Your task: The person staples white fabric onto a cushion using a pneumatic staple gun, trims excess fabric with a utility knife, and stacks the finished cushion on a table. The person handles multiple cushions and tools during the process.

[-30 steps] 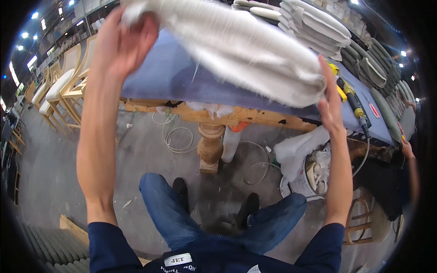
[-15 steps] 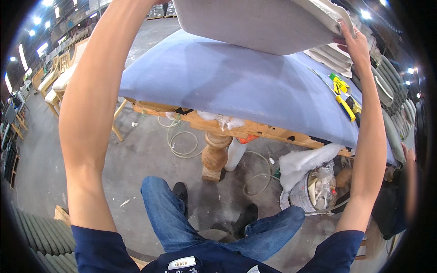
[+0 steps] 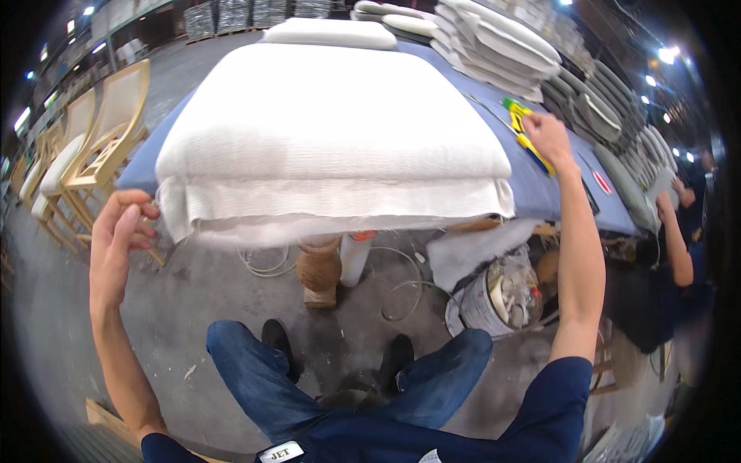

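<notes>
A large cushion in white ribbed fabric lies on the blue-covered table. Its loose front flap hangs past the near edge. My left hand is beside the cushion's left front corner, fingers loosely bent and apart; the fingertips are close to the fabric, and contact is hard to judge. Over the tools on the right, my right hand has curled fingers; whatever is inside them is hidden. Next to it are a yellow-handled tool with a long metal shaft and a green-and-yellow object.
Stacked cushion pieces stand at the far right of the table, and a flat white cushion lies behind. Under the table are a bucket of scraps and a hose. Wooden chairs stand left. Another person's arm shows at right.
The cushion has come down from my raised hands onto the table, white side up. My left hand has lowered to its corner; my right hand has left it and reached the tools.
</notes>
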{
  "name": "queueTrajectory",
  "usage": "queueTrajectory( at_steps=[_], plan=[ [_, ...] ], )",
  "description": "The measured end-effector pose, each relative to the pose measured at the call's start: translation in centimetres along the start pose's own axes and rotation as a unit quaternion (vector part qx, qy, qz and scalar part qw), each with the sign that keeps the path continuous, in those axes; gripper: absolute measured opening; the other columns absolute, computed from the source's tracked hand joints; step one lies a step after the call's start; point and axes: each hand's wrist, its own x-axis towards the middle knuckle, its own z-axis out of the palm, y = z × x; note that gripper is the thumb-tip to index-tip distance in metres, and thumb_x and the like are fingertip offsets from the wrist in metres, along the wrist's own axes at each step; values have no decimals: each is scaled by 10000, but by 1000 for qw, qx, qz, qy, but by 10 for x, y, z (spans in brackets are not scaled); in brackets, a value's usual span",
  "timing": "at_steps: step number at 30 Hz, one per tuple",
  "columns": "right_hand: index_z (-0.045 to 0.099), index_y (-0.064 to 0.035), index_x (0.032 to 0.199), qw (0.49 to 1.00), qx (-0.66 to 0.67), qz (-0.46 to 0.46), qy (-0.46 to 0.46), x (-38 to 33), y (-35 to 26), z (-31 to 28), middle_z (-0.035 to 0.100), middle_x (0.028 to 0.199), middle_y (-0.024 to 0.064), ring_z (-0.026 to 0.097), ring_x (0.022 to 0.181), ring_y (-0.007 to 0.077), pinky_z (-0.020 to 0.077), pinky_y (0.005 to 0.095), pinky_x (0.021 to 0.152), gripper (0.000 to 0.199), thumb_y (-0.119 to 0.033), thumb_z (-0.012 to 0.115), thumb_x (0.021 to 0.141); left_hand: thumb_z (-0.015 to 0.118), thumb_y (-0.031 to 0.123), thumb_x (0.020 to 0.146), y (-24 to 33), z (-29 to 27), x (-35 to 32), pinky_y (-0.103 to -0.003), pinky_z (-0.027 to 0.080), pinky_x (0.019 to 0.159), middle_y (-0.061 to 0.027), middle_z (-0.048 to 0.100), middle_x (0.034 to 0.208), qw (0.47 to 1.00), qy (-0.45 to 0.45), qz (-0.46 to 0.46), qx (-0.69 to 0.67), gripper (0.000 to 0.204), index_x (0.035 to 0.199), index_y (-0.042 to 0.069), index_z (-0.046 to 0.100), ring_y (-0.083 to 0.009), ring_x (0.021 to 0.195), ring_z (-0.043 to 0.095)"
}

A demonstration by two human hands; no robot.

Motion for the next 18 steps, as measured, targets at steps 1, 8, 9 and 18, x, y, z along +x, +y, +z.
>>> queueTrajectory(
  at_steps=[1, 8, 9, 18],
  plan=[
    [780, -135, 1211, 997, -42, 10, -64, -6, -13, 5, 758, 1122, 235, 720, 1086, 414, 537, 545, 973, 367, -390, 624, 999, 559, 289, 1068, 5, 1, -1, -225, 476, 705, -12, 677, 1012, 1000, 9, 19, 9, 286, 1193, 52, 661, -75, 800, 590],
    [732, -87, 1286, 978, -121, 124, -113, 45, -13, 43, 721, 1269, 239, 689, 1200, 400, 532, 545, 1015, 501, -475, 580, 1009, 568, 252, 1075, 33, 29, -12, -208, 441, 677, 12, 662, 913, 990, 29, 102, 98, 287, 1158, 17, 710, -41, 755, 546],
    [713, -68, 1318, 974, -130, 125, -136, 58, -19, 51, 707, 1301, 249, 680, 1219, 401, 533, 542, 1014, 542, -491, 578, 1009, 583, 240, 1068, 39, 29, -15, -213, 450, 685, 8, 665, 915, 984, 39, 106, 140, 288, 1167, 2, 711, -45, 768, 551],
    [608, -78, 1419, 979, -83, 184, -37, 107, 70, 109, 684, 1315, 288, 651, 1250, 452, 513, 559, 1042, 540, -281, 631, 919, 726, 194, 979, 15, 66, -28, -252, 520, 670, -25, 688, 862, 985, 137, 60, 85, 312, 1194, -17, 644, -72, 706, 598]
  ],
)
